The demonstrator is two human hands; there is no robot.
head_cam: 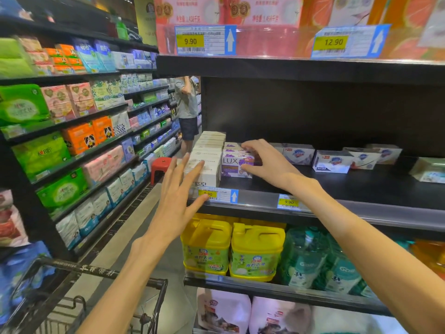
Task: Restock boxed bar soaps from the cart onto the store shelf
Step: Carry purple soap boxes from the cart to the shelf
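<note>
- The stacked white soap boxes (207,160) at the left end of the shelf (361,186) could be toppled off that open end if nudged sideways.
- The left hand (179,201) is spread wide before the white boxes, nothing held.
- The purple soap boxes (237,162), just right of the white ones, are gripped by the right hand (267,162), fingers curled over them.
</note>
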